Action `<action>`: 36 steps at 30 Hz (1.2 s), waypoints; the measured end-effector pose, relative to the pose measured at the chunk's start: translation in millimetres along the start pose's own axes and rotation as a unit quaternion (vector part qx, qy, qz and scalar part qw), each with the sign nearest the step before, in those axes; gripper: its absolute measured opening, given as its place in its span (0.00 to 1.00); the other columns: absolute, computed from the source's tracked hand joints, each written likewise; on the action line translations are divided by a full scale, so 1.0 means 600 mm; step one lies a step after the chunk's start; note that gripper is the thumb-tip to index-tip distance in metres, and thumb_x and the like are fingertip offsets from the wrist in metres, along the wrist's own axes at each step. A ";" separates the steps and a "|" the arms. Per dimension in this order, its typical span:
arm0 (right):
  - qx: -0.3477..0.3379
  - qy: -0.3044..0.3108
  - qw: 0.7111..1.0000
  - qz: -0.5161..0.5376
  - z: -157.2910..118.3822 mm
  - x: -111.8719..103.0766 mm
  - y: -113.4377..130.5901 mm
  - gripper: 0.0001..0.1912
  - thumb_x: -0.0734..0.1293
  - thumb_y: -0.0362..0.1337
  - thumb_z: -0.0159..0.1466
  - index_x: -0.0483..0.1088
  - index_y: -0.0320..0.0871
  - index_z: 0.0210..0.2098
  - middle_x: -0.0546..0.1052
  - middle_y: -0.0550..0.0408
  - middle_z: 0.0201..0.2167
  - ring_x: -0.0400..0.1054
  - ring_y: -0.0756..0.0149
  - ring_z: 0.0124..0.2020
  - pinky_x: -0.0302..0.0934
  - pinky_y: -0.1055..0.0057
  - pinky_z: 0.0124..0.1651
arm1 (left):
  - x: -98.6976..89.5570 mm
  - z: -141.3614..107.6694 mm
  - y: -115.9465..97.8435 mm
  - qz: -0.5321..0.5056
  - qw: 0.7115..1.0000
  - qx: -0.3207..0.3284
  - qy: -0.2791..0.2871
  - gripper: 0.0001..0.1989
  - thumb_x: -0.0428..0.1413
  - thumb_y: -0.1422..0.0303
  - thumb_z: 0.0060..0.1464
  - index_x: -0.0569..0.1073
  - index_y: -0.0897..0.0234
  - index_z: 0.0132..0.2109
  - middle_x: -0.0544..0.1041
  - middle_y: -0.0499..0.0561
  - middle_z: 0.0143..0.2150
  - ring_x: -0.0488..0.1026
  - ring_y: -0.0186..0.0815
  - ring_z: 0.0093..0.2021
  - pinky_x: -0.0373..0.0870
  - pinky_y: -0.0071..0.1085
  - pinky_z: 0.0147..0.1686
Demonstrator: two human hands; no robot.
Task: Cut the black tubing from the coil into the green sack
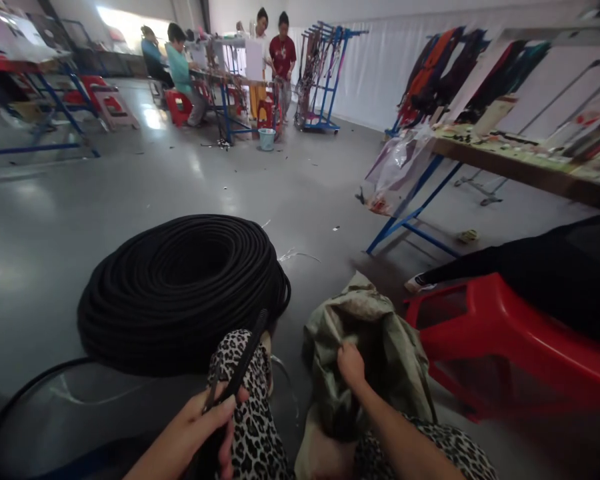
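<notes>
My left hand (207,420) is closed around a length of thick black cord (250,353), whose free end points up and away from me. A thin dark metallic piece shows between the fingers; its kind is unclear. Behind that hand, a large coil of black cord (180,293) lies on the floor, and a strand curves off to its left. My right hand (351,363) grips the near-left rim of a greenish woven sack (405,353) standing between my legs. The sack's mouth gapes upward, and its dark inside cannot be made out.
A red plastic stool (520,333) stands close on the right, with a person's dark-clad leg (480,260) over it. Beyond is a blue-legged worktable (520,163). Farther back, several people work around another table. Clear plastic strands (297,255) lie beside the coil.
</notes>
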State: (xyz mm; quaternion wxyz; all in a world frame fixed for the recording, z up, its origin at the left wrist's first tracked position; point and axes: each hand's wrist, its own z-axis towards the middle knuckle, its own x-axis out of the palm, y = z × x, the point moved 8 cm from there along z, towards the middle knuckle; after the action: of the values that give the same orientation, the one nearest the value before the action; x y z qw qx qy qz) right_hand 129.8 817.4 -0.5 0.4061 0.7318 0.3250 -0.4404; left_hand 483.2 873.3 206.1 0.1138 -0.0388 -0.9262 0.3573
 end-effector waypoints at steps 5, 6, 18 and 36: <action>-0.118 -0.059 0.990 0.046 0.014 -0.088 0.142 0.14 0.55 0.30 0.65 0.71 0.40 0.38 0.75 0.45 0.46 0.68 0.64 0.49 0.58 0.73 0.53 | 0.014 0.002 -0.005 -0.044 0.998 0.027 -0.033 0.22 0.63 0.51 0.40 0.72 0.63 0.36 0.76 0.49 0.26 0.73 0.34 0.22 0.70 0.30 0.23; -0.141 -0.066 0.986 0.063 0.006 -0.096 0.168 0.13 0.56 0.30 0.66 0.72 0.40 0.39 0.74 0.45 0.48 0.67 0.65 0.51 0.57 0.73 0.54 | 0.016 0.005 -0.004 -0.033 0.999 0.031 -0.029 0.21 0.63 0.51 0.40 0.72 0.63 0.36 0.77 0.49 0.26 0.72 0.33 0.21 0.70 0.29 0.23; -0.069 -0.029 0.984 0.163 -0.049 -0.164 0.247 0.12 0.60 0.32 0.62 0.76 0.40 0.33 0.80 0.47 0.36 0.71 0.64 0.37 0.56 0.75 0.36 | 0.034 0.102 0.006 0.116 0.985 0.068 -0.112 0.18 0.62 0.56 0.38 0.66 0.63 0.30 0.66 0.41 0.16 0.65 0.29 0.16 0.61 0.26 0.18; 0.085 0.083 0.804 0.582 -0.026 -0.251 0.247 0.07 0.65 0.36 0.58 0.70 0.37 0.33 0.68 0.57 0.17 0.67 0.66 0.22 0.64 0.72 0.26 | 0.093 0.117 -0.074 0.479 0.830 0.127 -0.255 0.21 0.59 0.52 0.41 0.71 0.64 0.36 0.79 0.60 0.38 0.77 0.47 0.39 0.65 0.32 0.31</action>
State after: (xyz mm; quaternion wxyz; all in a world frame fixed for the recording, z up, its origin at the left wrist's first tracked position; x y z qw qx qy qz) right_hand 199.0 745.0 186.5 0.4939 0.8487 -0.1686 -0.0850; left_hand 412.6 803.1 195.4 -0.3084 -0.3701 -0.7339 0.4789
